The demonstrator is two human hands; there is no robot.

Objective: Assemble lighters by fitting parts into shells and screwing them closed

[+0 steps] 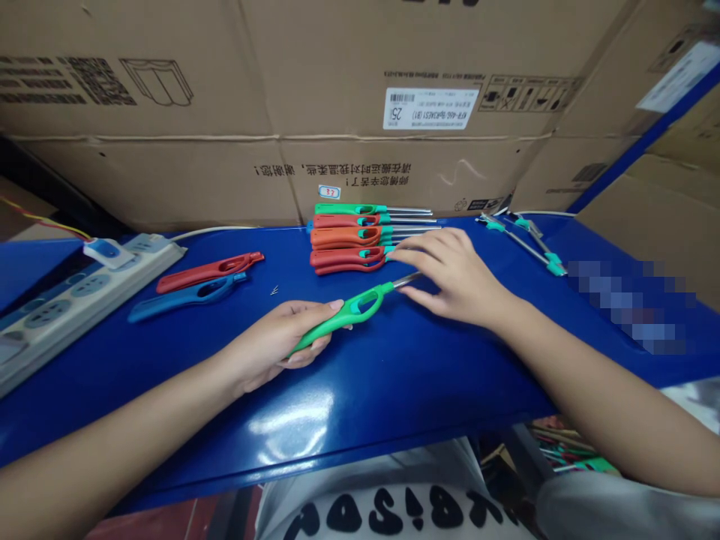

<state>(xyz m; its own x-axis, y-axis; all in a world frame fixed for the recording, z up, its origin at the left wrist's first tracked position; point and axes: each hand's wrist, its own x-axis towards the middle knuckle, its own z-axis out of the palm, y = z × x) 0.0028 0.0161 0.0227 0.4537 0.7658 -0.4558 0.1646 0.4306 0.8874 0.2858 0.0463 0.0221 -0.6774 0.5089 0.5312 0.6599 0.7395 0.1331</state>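
Note:
My left hand (298, 334) is closed around the handle of a green gas lighter (337, 321) with a teal trigger. The lighter's metal tube points up and to the right. My right hand (450, 274) is at the tube's tip, thumb and fingers apart on either side; whether it touches the tube is unclear. Just behind lies a stack of lighters with green, orange and red handles, among them a red lighter (343, 260), an orange lighter (337, 238) and another green lighter (343, 209). Their metal tubes point right, partly hidden by my right hand.
On the left lie a red handle shell (196, 274) and a blue handle shell (180, 301), near small screws (274, 290) and a white power strip (84, 300). Loose metal tubes with teal parts (529, 247) rest at the right. A cardboard wall (337, 90) backs the blue table (421, 375).

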